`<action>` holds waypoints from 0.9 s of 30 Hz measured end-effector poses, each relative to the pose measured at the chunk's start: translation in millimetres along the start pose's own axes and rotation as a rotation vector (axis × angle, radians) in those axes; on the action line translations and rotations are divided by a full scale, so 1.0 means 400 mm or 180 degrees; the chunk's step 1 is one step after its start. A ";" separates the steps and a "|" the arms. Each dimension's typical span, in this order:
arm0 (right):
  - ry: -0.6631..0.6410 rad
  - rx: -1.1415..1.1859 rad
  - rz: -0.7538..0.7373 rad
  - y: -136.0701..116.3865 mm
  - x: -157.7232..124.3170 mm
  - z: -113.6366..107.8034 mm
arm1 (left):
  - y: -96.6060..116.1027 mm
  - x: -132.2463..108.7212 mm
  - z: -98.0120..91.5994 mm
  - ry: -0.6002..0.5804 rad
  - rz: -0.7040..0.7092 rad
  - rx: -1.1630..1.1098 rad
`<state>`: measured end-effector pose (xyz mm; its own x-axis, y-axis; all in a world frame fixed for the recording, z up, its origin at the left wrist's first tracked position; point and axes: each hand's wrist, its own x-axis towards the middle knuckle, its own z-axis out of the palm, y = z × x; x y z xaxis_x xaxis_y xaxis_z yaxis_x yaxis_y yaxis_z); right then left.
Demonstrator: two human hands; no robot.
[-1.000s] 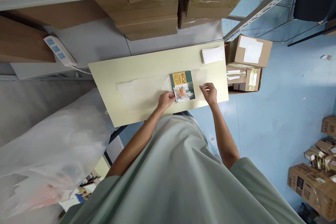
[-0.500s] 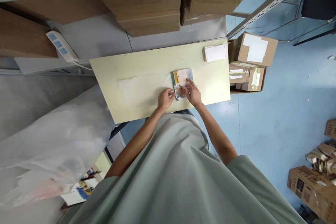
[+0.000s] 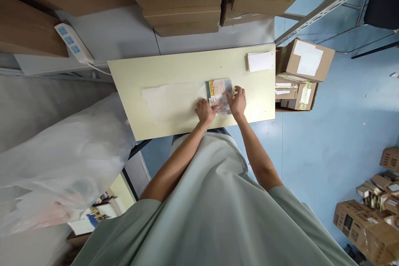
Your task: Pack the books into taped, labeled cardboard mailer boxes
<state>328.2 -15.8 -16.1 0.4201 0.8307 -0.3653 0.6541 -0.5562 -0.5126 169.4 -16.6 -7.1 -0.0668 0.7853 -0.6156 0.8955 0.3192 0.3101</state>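
Note:
A colourful book or booklet (image 3: 220, 87) lies flat on the pale yellow tabletop (image 3: 131, 70), its lower part looking pale, as if a translucent layer covers it. My left hand (image 3: 205, 111) rests at its lower left corner, fingers apart, with the thumb on the cover. At the right edge, my right hand (image 3: 238, 102) has its fingers bent and apart and its thumb touching the cover. Neither hand visibly grips anything. To the left, a thin whitish sheet (image 3: 166, 102) lies on the table.
A stack of white cards or papers (image 3: 260, 61) lies at the table's back right corner. Cardboard boxes (image 3: 183, 20) line the shelf behind, beside a power strip (image 3: 74, 43). More boxes (image 3: 307, 60) stand at the right, and a large plastic bag (image 3: 68, 162) at the left.
My left hand has gone from a pinch at the book's left edge to spread fingers on its lower corner. My right hand has shifted to the right edge. The cover's lower part looks paler.

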 end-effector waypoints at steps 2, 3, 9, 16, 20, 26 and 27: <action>-0.0019 0.0044 0.0343 -0.005 0.033 -0.005 | -0.006 -0.004 0.002 0.0038 0.0016 -0.0086; -0.0090 0.0053 0.0462 -0.007 0.051 -0.008 | -0.008 -0.007 0.003 0.0076 0.0016 -0.0131; -0.0639 0.0068 0.0506 -0.014 0.125 -0.036 | 0.003 -0.044 0.001 0.0342 0.0250 -0.0367; -0.0568 0.0022 0.0169 -0.061 0.109 -0.061 | 0.026 -0.075 -0.020 0.0032 0.1226 -0.0406; -0.0596 0.0048 -0.0081 -0.114 0.085 -0.050 | 0.032 -0.098 -0.044 -0.0011 0.1012 -0.0641; -0.0668 -0.0296 -0.0892 -0.184 0.053 -0.087 | -0.003 -0.120 -0.072 -0.0212 0.0660 -0.1086; -0.0672 -0.0392 -0.1124 -0.195 0.051 -0.106 | -0.012 -0.120 -0.073 -0.0207 0.0658 -0.1161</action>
<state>312.2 45.8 49.2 0.0272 0.9395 -0.3416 0.8103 -0.2209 -0.5428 155.6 -40.4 42.2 0.1363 0.8212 -0.5542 0.6719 0.3344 0.6608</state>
